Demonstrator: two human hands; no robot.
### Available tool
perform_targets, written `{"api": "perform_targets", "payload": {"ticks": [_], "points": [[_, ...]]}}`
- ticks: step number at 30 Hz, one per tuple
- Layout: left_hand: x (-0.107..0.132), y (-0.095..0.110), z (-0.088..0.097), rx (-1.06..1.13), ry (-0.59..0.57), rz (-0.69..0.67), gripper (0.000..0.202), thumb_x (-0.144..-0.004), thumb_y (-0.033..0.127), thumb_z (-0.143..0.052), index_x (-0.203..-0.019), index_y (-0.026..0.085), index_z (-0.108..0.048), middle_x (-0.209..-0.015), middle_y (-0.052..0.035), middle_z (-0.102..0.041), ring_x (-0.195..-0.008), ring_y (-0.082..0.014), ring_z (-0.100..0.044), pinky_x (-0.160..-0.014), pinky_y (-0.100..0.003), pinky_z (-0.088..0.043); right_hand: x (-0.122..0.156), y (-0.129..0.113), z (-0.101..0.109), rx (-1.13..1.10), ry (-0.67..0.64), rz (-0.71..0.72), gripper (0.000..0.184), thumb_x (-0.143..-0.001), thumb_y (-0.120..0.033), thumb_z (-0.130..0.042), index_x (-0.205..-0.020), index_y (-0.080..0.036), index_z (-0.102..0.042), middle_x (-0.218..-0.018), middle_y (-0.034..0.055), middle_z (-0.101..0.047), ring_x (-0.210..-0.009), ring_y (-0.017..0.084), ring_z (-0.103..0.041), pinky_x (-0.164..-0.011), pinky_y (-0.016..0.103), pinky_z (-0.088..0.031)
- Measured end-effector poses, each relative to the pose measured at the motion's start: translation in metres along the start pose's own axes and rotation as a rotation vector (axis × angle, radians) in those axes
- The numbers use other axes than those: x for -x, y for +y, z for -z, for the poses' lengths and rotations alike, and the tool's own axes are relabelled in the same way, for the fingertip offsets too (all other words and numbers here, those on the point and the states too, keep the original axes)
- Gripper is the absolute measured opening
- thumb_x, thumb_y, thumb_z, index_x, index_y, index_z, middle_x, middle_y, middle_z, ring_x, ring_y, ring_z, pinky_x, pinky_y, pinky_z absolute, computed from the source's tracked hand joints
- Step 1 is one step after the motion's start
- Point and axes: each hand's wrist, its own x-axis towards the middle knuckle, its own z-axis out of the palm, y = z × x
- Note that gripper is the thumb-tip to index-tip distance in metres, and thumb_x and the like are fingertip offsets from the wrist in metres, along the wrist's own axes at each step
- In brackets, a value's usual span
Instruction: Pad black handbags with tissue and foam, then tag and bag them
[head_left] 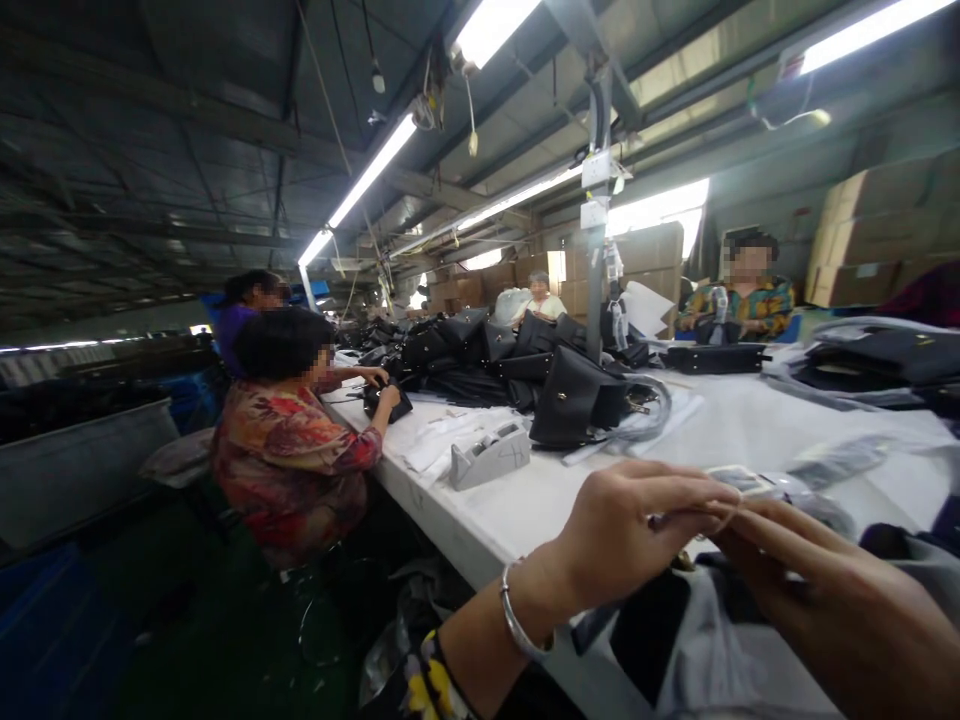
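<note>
My left hand (637,530), with a silver bangle on the wrist, reaches over the near right part of the table. Its fingers are pinched together and meet the fingertips of my right hand (832,590). A pale thin strand seems to show where the fingertips meet; what it is I cannot make out. Below both hands lies a black item (651,625), probably a bag, with whitish wrapping (716,640) around it and a small gold-coloured metal piece near the left fingers. Clear plastic wrapping (814,505) lies just beyond my hands.
A grey tape dispenser (491,458) stands on the white table (457,515). Behind it are a black handbag (566,400) and a pile of black bags (457,345). A co-worker in a red patterned top (292,450) handles a black item at the left edge. A post (598,250) rises mid-table.
</note>
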Motion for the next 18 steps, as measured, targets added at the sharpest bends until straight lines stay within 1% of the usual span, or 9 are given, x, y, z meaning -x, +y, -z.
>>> {"api": "perform_targets", "payload": {"ticks": [2, 4, 6, 8, 10, 13, 15, 16, 18], "points": [[0.003, 0.005, -0.001, -0.192, -0.011, -0.084, 0.027, -0.095, 0.018, -0.056, -0.119, 0.017, -0.069, -0.114, -0.0087, -0.072, -0.106, -0.0174, -0.066, -0.098, -0.03, -0.053, 0.001, -0.007, 0.004, 0.011, -0.039, 0.059, 0.028, -0.095, -0.052, -0.05, -0.098, -0.033, -0.071, -0.096, 0.0066, -0.074, -0.075, 0.019, -0.072, -0.059, 0.028, -0.056], [0.008, 0.011, -0.001, -0.281, 0.03, -0.108, 0.03, -0.094, 0.012, -0.056, -0.121, 0.02, -0.067, -0.109, -0.0063, -0.072, -0.104, -0.0158, -0.067, -0.094, -0.028, -0.054, 0.005, -0.012, 0.007, 0.016, -0.021, 0.012, 0.025, -0.096, -0.039, -0.053, -0.11, -0.027, -0.069, -0.103, 0.0068, -0.074, -0.085, 0.02, -0.073, -0.07, 0.029, -0.057], [0.014, 0.016, 0.002, -0.339, 0.097, -0.119, 0.031, -0.092, 0.011, -0.06, -0.121, 0.02, -0.066, -0.108, -0.0054, -0.072, -0.101, -0.0141, -0.067, -0.091, -0.025, -0.055, 0.007, -0.014, 0.007, 0.014, -0.037, -0.084, 0.035, -0.096, -0.028, -0.053, -0.129, -0.022, -0.062, -0.104, 0.0068, -0.074, -0.089, 0.021, -0.072, -0.077, 0.03, -0.057], [0.019, 0.022, 0.006, -0.45, 0.155, -0.135, 0.033, -0.089, 0.009, -0.064, -0.12, 0.021, -0.067, -0.104, -0.0033, -0.073, -0.093, -0.0122, -0.069, -0.087, -0.022, -0.055, 0.007, -0.012, 0.006, 0.004, -0.112, -0.167, 0.048, -0.095, -0.021, -0.052, -0.142, -0.022, -0.051, -0.103, 0.0056, -0.075, -0.089, 0.02, -0.073, -0.079, 0.03, -0.057], [0.026, 0.028, 0.01, -0.518, 0.176, -0.161, 0.037, -0.087, 0.008, -0.067, -0.12, 0.022, -0.066, -0.099, -0.0008, -0.073, -0.088, -0.0111, -0.069, -0.085, -0.02, -0.055, 0.003, -0.01, 0.006, -0.018, -0.184, -0.217, 0.052, -0.093, -0.017, -0.054, -0.144, -0.022, -0.049, -0.103, 0.0054, -0.076, -0.087, 0.019, -0.073, -0.08, 0.03, -0.056], [0.043, 0.032, 0.018, -0.59, 0.218, -0.174, 0.038, -0.086, 0.008, -0.068, -0.119, 0.024, -0.067, -0.098, 0.001, -0.073, -0.086, -0.0109, -0.069, -0.087, -0.022, -0.054, -0.003, -0.009, 0.005, -0.094, -0.167, -0.304, 0.041, -0.091, -0.018, -0.058, -0.131, -0.021, -0.063, -0.092, 0.0047, -0.077, -0.074, 0.017, -0.073, -0.075, 0.028, -0.057], [0.06, 0.026, 0.025, -0.665, 0.311, -0.092, 0.033, -0.085, 0.015, -0.071, -0.116, 0.026, -0.069, -0.098, 0.0012, -0.074, -0.085, -0.0118, -0.07, -0.088, -0.024, -0.054, -0.005, -0.008, 0.003, -0.189, -0.091, -0.385, 0.032, -0.091, -0.02, -0.059, -0.12, -0.021, -0.07, -0.078, 0.0021, -0.076, -0.064, 0.016, -0.072, -0.07, 0.026, -0.057], [0.07, 0.019, 0.028, -0.692, 0.39, 0.005, 0.031, -0.085, 0.021, -0.073, -0.115, 0.026, -0.07, -0.097, 0.001, -0.074, -0.084, -0.0128, -0.07, -0.087, -0.025, -0.055, -0.004, -0.008, 0.001, -0.244, -0.05, -0.423, 0.029, -0.09, -0.021, -0.06, -0.117, -0.021, -0.072, -0.075, 0.0013, -0.075, -0.063, 0.015, -0.072, -0.068, 0.025, -0.057], [0.094, 0.0, 0.035, -0.656, 0.574, 0.294, 0.037, -0.081, 0.037, -0.076, -0.116, 0.025, -0.07, -0.097, -0.0014, -0.075, -0.084, -0.0169, -0.071, -0.086, -0.031, -0.057, -0.002, -0.007, -0.004, -0.355, 0.014, -0.475, 0.026, -0.089, -0.022, -0.062, -0.113, -0.021, -0.073, -0.079, 0.0016, -0.076, -0.064, 0.015, -0.073, -0.067, 0.024, -0.057]]}}
